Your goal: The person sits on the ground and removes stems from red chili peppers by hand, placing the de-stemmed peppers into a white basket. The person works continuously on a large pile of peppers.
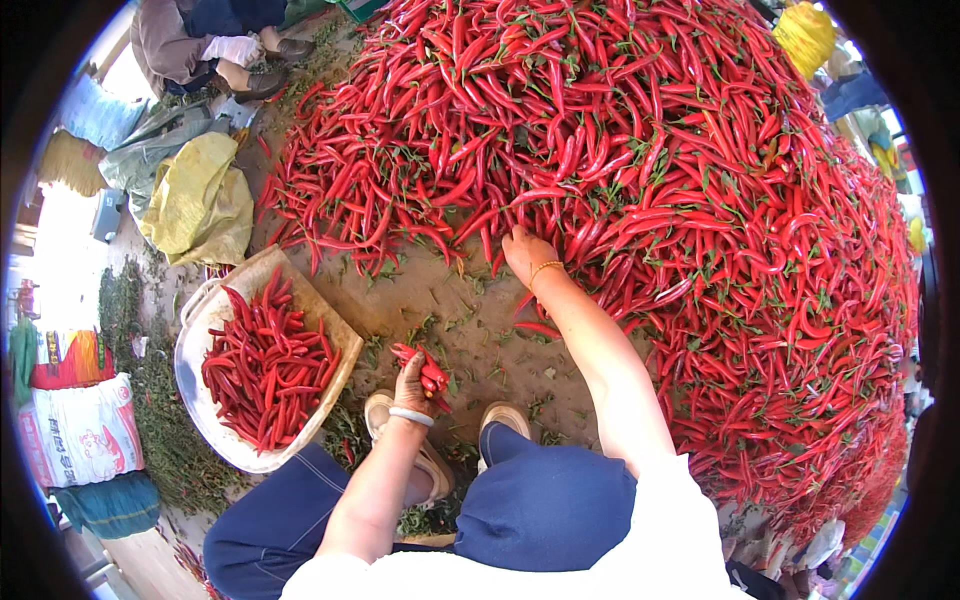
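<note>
A large heap of red chili peppers (pixel 600 135), with green stems and leaves among them, spreads across the top and right. My right hand (pixel 525 251) touches the heap's near edge; its fingertips are partly hidden and I cannot tell whether they grip a pepper. My left hand (pixel 415 384), low between the heap and my feet, holds several red chili peppers (pixel 433 375). To its left stands a pale basin (pixel 196 405) with one straight side, holding a pile of stemless-looking red chili peppers (pixel 270 367).
Yellowish woven sacks (pixel 199 199) lie beyond the basin. Green stem and leaf litter (pixel 176 442) covers ground at left, near a printed white sack (pixel 82 431). Another person's gloved hand (pixel 236 50) and shoes are at upper left. My shoes (pixel 506 416) stand below my hands.
</note>
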Motion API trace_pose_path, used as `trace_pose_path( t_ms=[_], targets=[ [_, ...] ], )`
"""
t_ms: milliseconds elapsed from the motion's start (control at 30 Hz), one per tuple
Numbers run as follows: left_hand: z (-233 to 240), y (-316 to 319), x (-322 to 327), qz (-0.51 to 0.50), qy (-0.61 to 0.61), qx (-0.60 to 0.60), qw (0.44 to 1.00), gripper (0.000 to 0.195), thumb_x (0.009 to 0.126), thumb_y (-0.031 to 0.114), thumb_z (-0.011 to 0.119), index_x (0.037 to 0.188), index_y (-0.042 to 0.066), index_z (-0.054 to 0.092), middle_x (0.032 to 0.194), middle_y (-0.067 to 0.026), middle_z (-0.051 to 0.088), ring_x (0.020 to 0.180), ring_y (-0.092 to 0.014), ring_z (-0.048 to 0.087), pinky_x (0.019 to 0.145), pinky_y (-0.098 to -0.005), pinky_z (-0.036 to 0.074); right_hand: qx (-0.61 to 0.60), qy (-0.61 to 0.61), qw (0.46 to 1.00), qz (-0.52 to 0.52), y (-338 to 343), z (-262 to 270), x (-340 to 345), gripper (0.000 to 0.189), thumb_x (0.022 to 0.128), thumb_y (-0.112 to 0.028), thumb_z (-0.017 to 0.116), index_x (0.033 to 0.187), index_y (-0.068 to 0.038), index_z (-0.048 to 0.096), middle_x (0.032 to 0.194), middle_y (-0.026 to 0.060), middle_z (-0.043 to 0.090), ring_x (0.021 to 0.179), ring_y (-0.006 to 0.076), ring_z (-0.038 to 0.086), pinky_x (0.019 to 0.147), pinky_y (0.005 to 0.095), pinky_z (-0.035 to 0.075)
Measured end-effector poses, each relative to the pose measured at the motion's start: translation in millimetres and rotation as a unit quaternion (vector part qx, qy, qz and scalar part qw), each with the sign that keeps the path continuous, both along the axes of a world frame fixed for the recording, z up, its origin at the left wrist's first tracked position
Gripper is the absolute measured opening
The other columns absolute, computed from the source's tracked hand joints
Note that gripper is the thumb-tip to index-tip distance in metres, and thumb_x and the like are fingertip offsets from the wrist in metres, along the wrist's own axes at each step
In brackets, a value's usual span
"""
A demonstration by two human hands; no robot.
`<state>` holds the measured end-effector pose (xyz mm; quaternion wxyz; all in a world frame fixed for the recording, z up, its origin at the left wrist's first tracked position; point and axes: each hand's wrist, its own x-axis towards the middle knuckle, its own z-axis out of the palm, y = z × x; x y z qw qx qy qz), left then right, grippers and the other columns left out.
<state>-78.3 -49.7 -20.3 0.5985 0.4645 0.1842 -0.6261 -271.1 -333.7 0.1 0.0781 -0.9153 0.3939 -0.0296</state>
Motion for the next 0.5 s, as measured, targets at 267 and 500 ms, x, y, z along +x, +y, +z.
trace_pose_path(
  t_ms=[267, 500],
  targets=[
    [-10.4, -5.6, 6.7, 0.018, 0.052, -0.079, 0.995, 0.040, 0.082, 0.050, 0.073, 0.089, 0.011, 0.063, 0.080, -0.0069, 0.067, 0.059, -0.017, 0.057, 0.047, -0.0254, 0.043, 0.150, -0.118, 0.978, 0.083, 150.2, 40.7, 55.4, 0.019, 0.092, -0.022, 0.051, 0.087, -0.004, 0.055, 0.075, 0.0194, 0.063, 0.069, 0.0341, 0.066, 0.059, 0.0426, 0.053],
    [-3.8, -3.6, 1.0, -0.003, 0.012, -0.096, 0.995, 0.021, 0.083, 0.025, 0.075, 0.093, 0.012, 0.062, 0.088, -0.0057, 0.069, 0.083, -0.022, 0.066, 0.079, -0.0390, 0.056, 0.066, -0.092, 0.966, 0.233, 183.5, 77.7, 44.1, 0.008, 0.082, -0.016, 0.057, 0.084, -0.009, 0.061, 0.074, 0.0092, 0.066, 0.071, 0.0235, 0.068, 0.061, 0.0360, 0.055]
  ],
)
